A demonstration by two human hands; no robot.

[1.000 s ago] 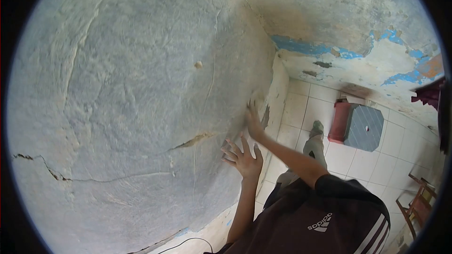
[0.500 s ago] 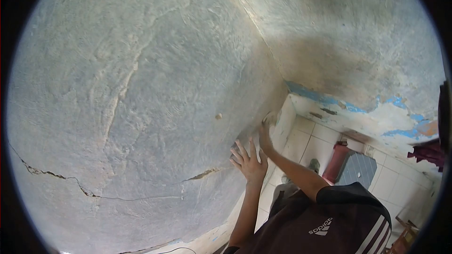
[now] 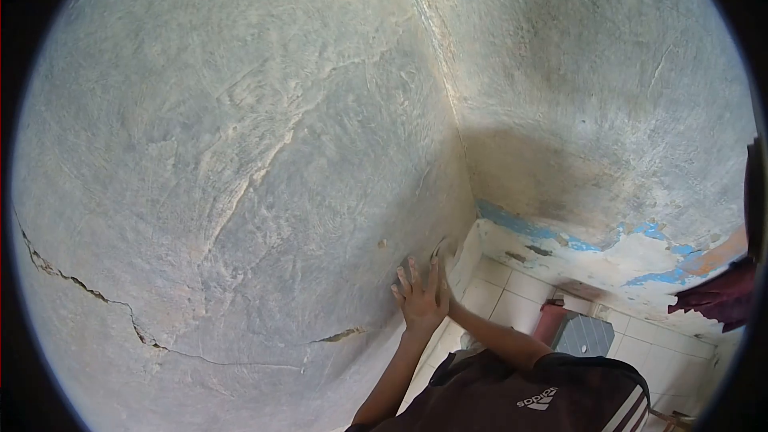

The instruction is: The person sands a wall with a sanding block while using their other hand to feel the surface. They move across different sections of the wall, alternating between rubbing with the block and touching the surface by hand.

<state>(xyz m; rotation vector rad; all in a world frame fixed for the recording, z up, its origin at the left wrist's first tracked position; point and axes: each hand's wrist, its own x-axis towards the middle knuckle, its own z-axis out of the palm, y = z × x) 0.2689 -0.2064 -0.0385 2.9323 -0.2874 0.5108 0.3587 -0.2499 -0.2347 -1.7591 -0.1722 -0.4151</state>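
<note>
My left hand lies against the grey plastered wall, its fingers spread and pointing up. Nothing shows in it. Just behind and to its right, my right hand is at the same wall, close to the corner. It is smeared by motion and partly covered by the left hand, so its fingers and anything under them cannot be made out. A small chipped hole marks the plaster above the hands. Below and left of them runs a cracked gouge.
A long crack crosses the lower left wall. The adjoining wall has peeling blue paint low down. On the tiled floor stands a grey-topped box beside a maroon object. Maroon cloth hangs at right.
The camera view has tilted upward, so the wall and floor sit lower. My right hand has come down closer to the left hand, which stays spread against the wall.
</note>
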